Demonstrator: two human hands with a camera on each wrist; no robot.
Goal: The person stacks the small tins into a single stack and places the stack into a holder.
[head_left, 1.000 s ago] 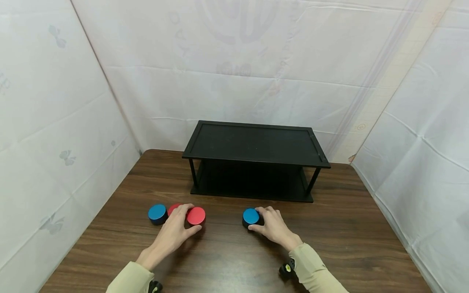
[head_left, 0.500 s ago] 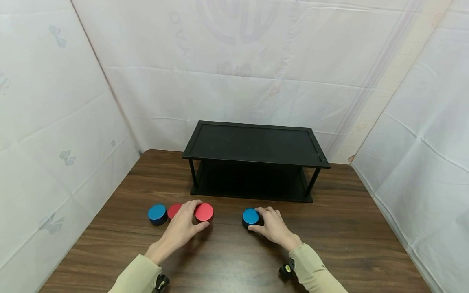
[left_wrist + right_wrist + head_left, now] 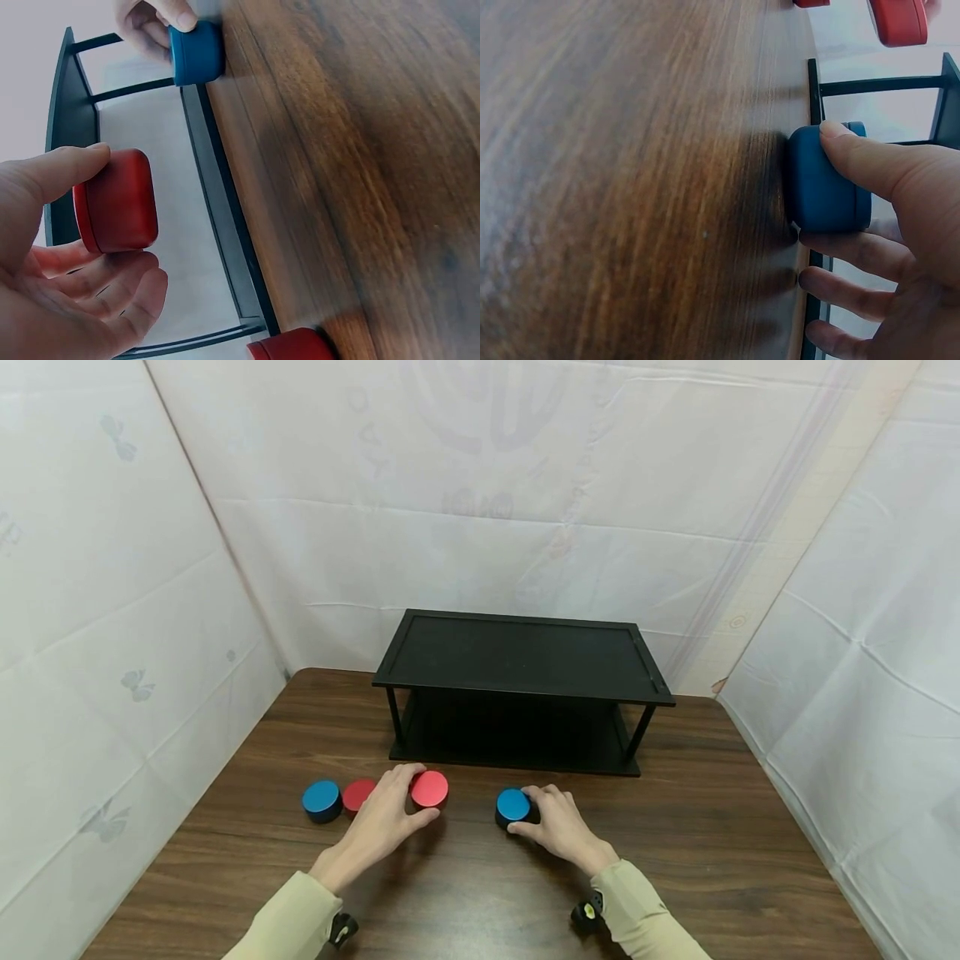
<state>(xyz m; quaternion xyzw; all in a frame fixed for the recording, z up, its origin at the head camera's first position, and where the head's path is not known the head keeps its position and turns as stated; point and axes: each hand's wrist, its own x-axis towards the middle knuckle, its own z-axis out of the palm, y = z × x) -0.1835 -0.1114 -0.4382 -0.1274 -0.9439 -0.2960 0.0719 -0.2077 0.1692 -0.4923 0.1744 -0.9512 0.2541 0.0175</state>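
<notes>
My left hand (image 3: 381, 820) pinches a small round red tin (image 3: 430, 788) between thumb and fingers. In the left wrist view this lidded red tin (image 3: 120, 202) hangs clear of the table. To the right, my right hand (image 3: 558, 828) grips a round blue tin (image 3: 513, 805) by its sides, low at the tabletop. The right wrist view shows thumb and forefinger on that blue tin (image 3: 825, 180), the other fingers spread below. Left of my left hand, a second red tin (image 3: 357, 794) stands beside another blue tin (image 3: 322, 799), partly behind the hand.
A black two-tier shelf (image 3: 525, 656) stands at the back of the brown wooden table (image 3: 480, 893), its lower tier open toward me. White sheeting (image 3: 480, 560) hangs behind the table and on both sides.
My left hand has carried the red tin to the right and a little farther back, nearer the blue tin. The right hand and its blue tin have stayed put.
</notes>
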